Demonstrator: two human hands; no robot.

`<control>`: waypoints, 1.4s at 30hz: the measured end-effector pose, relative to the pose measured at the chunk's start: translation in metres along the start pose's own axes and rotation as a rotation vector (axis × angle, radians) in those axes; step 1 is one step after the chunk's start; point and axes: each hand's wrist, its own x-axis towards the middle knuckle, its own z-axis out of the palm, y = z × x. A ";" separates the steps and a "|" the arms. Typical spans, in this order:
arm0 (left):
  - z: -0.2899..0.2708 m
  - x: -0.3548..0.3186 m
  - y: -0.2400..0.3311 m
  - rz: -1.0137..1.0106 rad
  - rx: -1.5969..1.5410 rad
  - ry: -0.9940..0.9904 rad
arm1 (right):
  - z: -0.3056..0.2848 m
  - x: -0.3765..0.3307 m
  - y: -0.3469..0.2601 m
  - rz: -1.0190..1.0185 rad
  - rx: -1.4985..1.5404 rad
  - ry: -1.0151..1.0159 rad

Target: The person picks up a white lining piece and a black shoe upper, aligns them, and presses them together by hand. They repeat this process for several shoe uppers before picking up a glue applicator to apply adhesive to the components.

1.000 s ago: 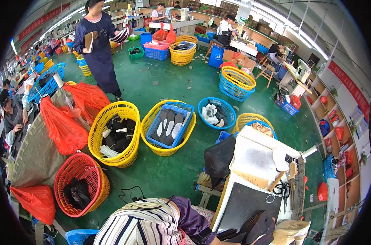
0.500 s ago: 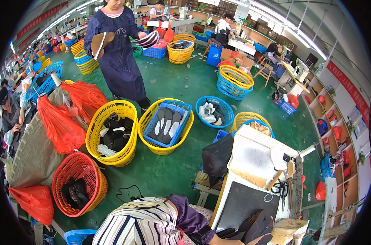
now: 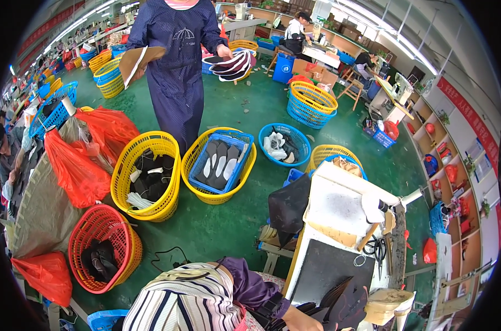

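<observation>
At the lower edge my left hand (image 3: pixel 301 320) comes out of a purple sleeve cover (image 3: pixel 256 284) over a striped top. The hand lies against dark flat cut pieces (image 3: pixel 344 303) stacked on the bench. Its fingers run out of the picture, so their grip cannot be told. My right hand is out of view. Just beyond the pieces, a black mat (image 3: pixel 325 270) covers part of the white worktable (image 3: pixel 339 208). Black scissors (image 3: pixel 376 249) and a wooden-handled tool (image 3: pixel 367 237) lie beside the mat. A pale, bulky block (image 3: pixel 389 306) is to the right.
Ahead, a person in a dark blue apron (image 3: pixel 176 71) carries brown and striped shoe pieces (image 3: pixel 231 65). Baskets line the floor: a red one (image 3: pixel 74 243), yellow ones (image 3: pixel 121 187) and a round blue one (image 3: pixel 303 140). Red plastic bags (image 3: pixel 76 171) hang at left; shelves (image 3: pixel 465 198) stand at right.
The person in the apron has come closer and moved right, lowering the striped pieces. My left hand has drawn back slightly, with more of its back showing. The view has shifted a little.
</observation>
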 end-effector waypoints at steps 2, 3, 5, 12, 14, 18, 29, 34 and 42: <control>-0.001 -0.005 0.000 -0.110 -0.166 -0.083 | -0.001 0.005 -0.007 0.077 -0.033 -0.029; 0.000 -0.005 -0.003 -0.091 -0.234 -0.100 | -0.002 0.007 -0.010 0.117 -0.052 -0.045; 0.001 -0.007 -0.009 -0.049 -0.374 -0.129 | -0.004 0.012 -0.020 0.199 -0.084 -0.078; 0.010 -0.013 0.028 -0.110 -0.625 -0.131 | -0.013 0.032 -0.059 0.499 -0.235 -0.196; 0.013 -0.011 0.032 -0.145 -0.739 -0.109 | -0.014 0.039 -0.069 0.582 -0.275 -0.223; 0.017 -0.003 0.000 -0.041 -0.643 -0.090 | -0.014 0.053 -0.089 0.746 -0.349 -0.273; 0.019 -0.021 0.024 -0.017 -0.665 -0.012 | -0.030 0.084 -0.112 1.182 -0.526 -0.449; 0.015 -0.023 0.023 -0.021 -0.710 0.004 | -0.037 0.065 -0.119 1.031 -0.586 -0.492; 0.026 -0.020 0.023 -0.019 -0.541 -0.041 | -0.022 0.089 -0.114 1.190 -0.652 -0.673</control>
